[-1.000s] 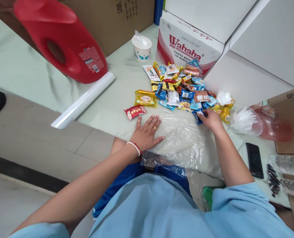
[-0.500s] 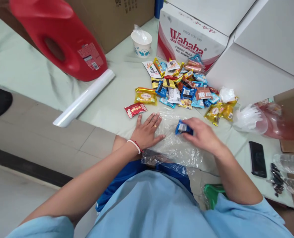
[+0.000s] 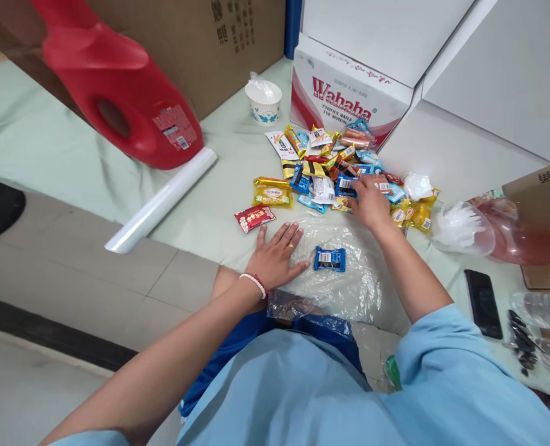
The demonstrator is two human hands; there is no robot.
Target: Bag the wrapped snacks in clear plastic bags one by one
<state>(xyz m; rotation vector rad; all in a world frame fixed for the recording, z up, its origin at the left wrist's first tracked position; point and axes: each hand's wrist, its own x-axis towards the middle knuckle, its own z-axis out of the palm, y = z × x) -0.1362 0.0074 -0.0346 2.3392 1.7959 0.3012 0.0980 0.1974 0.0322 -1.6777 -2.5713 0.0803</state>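
Note:
My left hand [image 3: 279,255] lies flat with fingers spread, pressing on a sheet of clear plastic film [image 3: 353,291]. Just right of its thumb, a small blue snack packet [image 3: 329,259] rests alone on the film. My right hand [image 3: 370,201] is at the near edge of a heap of wrapped snacks, thumb and fingers apart. Its fingertips touch the right side of another blue snack packet [image 3: 344,185] and partly cover the brown packet [image 3: 383,184]. A red packet [image 3: 255,218] and a yellow packet [image 3: 272,196] lie beyond my left fingertips.
A roll of plastic film [image 3: 163,199] lies by a big red jug [image 3: 130,105] at the left. Behind the snacks stand a paper cup [image 3: 264,110] and a Wahaha carton [image 3: 344,93]. To the right are a plastic tub [image 3: 465,229], a phone [image 3: 483,303] and clear bottles [image 3: 539,306].
My right hand took a blue snack packet from the heap, laid it on the film, let go and went back to the heap. My left hand stayed flat on the film.

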